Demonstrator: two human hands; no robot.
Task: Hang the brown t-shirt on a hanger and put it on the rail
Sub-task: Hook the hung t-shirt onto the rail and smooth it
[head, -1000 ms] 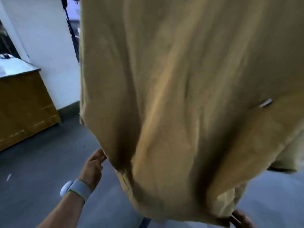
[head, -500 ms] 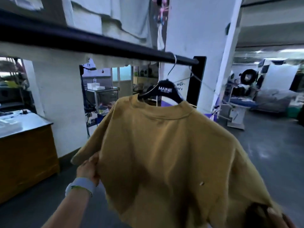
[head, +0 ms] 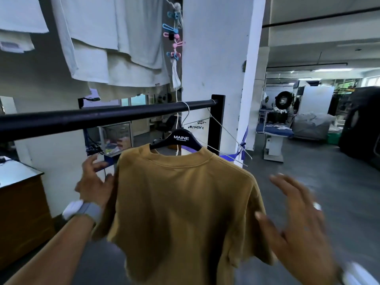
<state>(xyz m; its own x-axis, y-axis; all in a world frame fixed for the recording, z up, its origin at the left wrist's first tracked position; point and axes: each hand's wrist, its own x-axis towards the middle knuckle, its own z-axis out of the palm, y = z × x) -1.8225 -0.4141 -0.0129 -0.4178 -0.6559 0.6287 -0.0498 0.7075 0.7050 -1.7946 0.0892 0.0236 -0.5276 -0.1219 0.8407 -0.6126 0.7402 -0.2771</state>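
Note:
The brown t-shirt (head: 185, 206) hangs on a black hanger (head: 178, 139) printed MAINE. The hanger's metal hook is over the black rail (head: 98, 116), near the rail's right end. My left hand (head: 95, 183) is at the shirt's left sleeve, fingers spread, its edge touching the cloth without gripping it. My right hand (head: 298, 219) is blurred, open with fingers apart, just right of the shirt's right sleeve; its thumb is close to the fabric. The shirt's lower hem runs out of the frame.
An empty wire hanger (head: 228, 138) hangs at the rail's right end beside a black post (head: 218, 124). White towels (head: 111, 42) and coloured pegs (head: 173, 36) hang above. A white pillar (head: 218, 64) stands behind. A wooden cabinet (head: 18, 206) is at left.
Both hands have let go of the shirt's lower part and risen to sleeve height, fingers open. The view has tilted up, and the shirt now hangs from the rail by itself.

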